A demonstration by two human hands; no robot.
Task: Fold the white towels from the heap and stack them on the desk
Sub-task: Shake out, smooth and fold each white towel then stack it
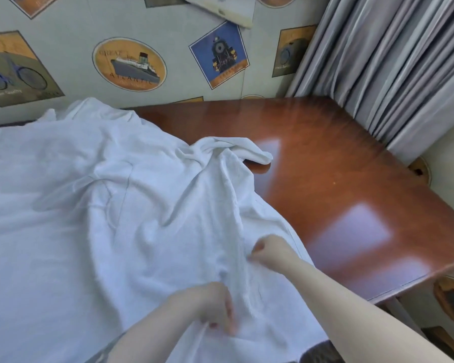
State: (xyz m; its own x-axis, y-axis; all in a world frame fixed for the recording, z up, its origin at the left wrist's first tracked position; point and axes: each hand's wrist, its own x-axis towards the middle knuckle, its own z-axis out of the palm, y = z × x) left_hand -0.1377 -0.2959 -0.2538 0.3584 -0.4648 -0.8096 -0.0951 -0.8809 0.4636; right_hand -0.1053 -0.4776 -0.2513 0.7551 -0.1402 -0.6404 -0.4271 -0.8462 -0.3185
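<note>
Bare desk (333, 163) right of towel (102, 205)

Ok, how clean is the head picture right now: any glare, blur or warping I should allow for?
Head view: two pale glare patches on the glossy desk; the white towel is bright with soft bluish folds, little texture showing; the left hand is motion-blurred at the fingers, the right hand is sharper; wide-angle warping bends the desk edges and curtain.
</note>
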